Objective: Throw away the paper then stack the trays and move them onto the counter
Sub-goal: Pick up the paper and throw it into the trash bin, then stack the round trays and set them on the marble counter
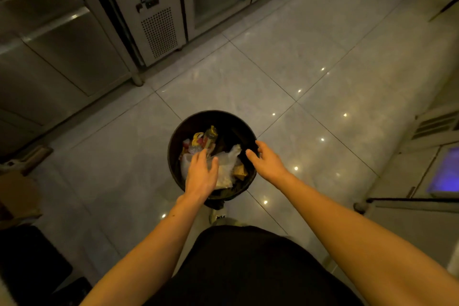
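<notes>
A round black trash bin stands on the tiled floor just in front of me. It holds crumpled pale paper and plastic with colourful wrappers behind. My left hand hovers over the bin's left half, fingers spread, palm down, holding nothing. My right hand is over the bin's right rim, fingers loosely apart and empty. No trays are in view.
Stainless steel cabinets and a vented fridge unit line the far left side. A steel counter unit with a blue-lit panel stands at right. Dark objects sit at lower left. Glossy floor tiles stretch ahead.
</notes>
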Motion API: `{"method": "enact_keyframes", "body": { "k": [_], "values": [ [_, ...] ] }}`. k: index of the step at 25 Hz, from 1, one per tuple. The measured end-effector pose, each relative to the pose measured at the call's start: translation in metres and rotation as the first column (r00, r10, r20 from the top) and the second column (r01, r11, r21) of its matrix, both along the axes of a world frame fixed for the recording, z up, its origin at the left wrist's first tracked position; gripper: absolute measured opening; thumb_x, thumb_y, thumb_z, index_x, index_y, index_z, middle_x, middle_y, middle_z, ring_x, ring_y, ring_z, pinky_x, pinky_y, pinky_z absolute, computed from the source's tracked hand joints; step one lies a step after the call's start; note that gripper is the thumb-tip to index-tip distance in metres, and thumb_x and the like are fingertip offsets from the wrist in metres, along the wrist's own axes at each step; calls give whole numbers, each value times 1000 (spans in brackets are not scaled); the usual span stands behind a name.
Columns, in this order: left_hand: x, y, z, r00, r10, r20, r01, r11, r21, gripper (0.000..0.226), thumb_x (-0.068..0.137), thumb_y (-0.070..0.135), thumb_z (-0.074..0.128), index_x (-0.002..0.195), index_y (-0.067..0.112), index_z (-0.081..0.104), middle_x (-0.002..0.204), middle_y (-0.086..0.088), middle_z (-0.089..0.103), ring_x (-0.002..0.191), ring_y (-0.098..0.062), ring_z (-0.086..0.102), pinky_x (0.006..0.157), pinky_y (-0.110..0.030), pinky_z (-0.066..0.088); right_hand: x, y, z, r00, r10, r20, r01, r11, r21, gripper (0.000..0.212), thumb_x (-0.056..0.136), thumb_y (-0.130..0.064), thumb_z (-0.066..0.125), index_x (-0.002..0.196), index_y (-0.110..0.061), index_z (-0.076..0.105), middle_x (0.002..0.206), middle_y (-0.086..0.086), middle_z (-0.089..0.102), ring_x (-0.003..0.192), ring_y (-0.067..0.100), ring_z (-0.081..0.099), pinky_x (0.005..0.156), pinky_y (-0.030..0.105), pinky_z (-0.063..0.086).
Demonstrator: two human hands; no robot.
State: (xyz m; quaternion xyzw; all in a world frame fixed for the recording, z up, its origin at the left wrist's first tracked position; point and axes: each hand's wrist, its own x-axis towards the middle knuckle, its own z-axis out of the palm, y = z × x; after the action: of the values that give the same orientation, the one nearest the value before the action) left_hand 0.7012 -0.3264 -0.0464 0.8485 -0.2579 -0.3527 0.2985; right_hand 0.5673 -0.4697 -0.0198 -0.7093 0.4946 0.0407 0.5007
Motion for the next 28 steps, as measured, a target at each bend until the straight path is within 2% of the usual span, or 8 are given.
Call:
{"method": "enact_keyframes", "body": {
  "k": [3, 5, 9, 13, 16, 20, 24, 28],
  "values": [
    [-6, -15, 3, 997, -67, 42, 68, 997, -25, 56, 101, 41, 36, 149, 11, 35, 154, -10, 38, 141, -25, 33, 112, -39, 30, -10, -2, 5, 999, -36, 39, 37, 999, -30, 58, 96, -40, 50, 144, -13, 35, 143, 13, 47, 130, 27, 45, 91, 27, 39],
    [-9, -23, 5, 993, -101, 57, 103, 994, -38, 55, 101, 41, 35, 148, 12, 37, 152, -10, 40, 140, -25, 35, 112, -38, 30, -17, -3, 7, 993, -88, 75, 92, 995, -47, 52, 96, -39, 50, 141, -13, 41, 138, 14, 52, 125, 27, 49, 86, 25, 38],
    [-18, -41, 7, 965, -235, 112, 241, 970, -40, 55, 101, 42, 34, 148, 12, 37, 152, -10, 40, 140, -24, 35, 114, -40, 31, -36, -6, 9, 982, -173, 69, 178, 981, -79, 60, 96, -42, 48, 146, -14, 32, 147, 13, 42, 135, 27, 40, 103, 34, 36],
    [-38, -69, 18, 899, -396, 185, 411, 911, -45, 55, 102, 42, 33, 148, 12, 37, 152, -10, 39, 140, -25, 35, 114, -42, 32, -76, -10, 18, 968, -247, 51, 252, 957, -146, 61, 97, -43, 45, 149, -16, 27, 152, 11, 35, 138, 24, 35, 108, 33, 29],
    [-67, -90, 32, 770, -557, 310, 595, 803, -34, 55, 102, 41, 34, 146, 10, 40, 150, -13, 42, 138, -31, 39, 111, -46, 35, -121, -10, 33, 974, -219, -52, 191, 927, -322, 64, 96, -49, 41, 150, -18, 25, 153, 10, 33, 138, 25, 32, 110, 36, 29],
    [-142, -111, 53, 542, -727, 422, 800, 600, 6, 55, 101, 42, 36, 146, 11, 39, 151, -19, 40, 138, -36, 38, 112, -48, 32, -210, 6, 54, 921, -277, -273, 72, 812, -579, 66, 95, -55, 36, 150, -20, 25, 155, 16, 27, 141, 31, 25, 112, 41, 23],
    [-224, -111, 72, 333, -806, 489, 924, 383, 3, 58, 100, 48, 30, 148, 15, 37, 154, -17, 35, 141, -35, 32, 115, -47, 26, -300, 43, 75, 832, -385, -398, 22, 741, -671, 67, 93, -59, 32, 149, -24, 25, 156, 14, 24, 143, 31, 19, 115, 47, 18],
    [-329, -95, 91, 38, -834, 551, 996, 78, 48, 61, 99, 53, 21, 150, 20, 33, 158, -12, 31, 145, -31, 25, 117, -48, 21, -409, 110, 94, 693, -574, -437, 111, 683, -722, 68, 89, -62, 27, 147, -26, 30, 155, 17, 26, 142, 35, 22, 113, 52, 19]
  ]
}}
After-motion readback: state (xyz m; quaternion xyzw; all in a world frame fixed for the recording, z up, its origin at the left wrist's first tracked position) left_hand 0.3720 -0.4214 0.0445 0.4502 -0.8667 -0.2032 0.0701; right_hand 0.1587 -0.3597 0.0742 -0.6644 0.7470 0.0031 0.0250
